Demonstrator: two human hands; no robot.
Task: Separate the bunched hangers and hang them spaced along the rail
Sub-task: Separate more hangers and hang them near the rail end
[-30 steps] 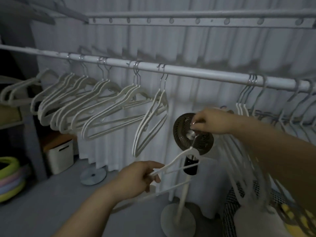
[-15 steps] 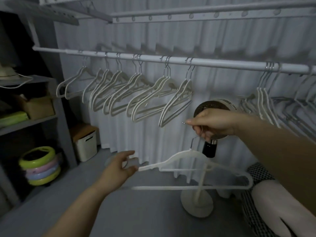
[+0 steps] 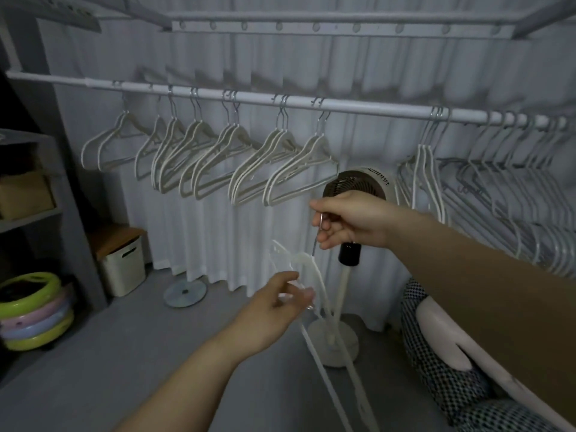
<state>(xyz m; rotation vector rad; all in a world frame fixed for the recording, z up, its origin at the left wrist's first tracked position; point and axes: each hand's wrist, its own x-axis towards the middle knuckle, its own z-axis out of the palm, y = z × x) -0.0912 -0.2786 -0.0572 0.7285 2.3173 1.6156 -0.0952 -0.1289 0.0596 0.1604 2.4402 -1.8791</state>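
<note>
A white rail runs across the curtain. Several white hangers hang along its left half in small spaced groups. Three more hangers hang together right of the gap, and a dense bunch crowds the far right. My right hand pinches the metal hook of one white hanger, which dangles edge-on below the rail's bare stretch. My left hand is beneath it, fingers loose and blurred, fingertips against the hanger's arm.
A standing fan is behind my right hand, its base on the floor. A shelf unit, stacked coloured rings and a white bin are at the left. A checkered cushion lies at the lower right.
The held hanger has swung from flat-on to edge-on and hangs downward. My left hand has let go of its end and moved right, under the hanger. The view shifted slightly.
</note>
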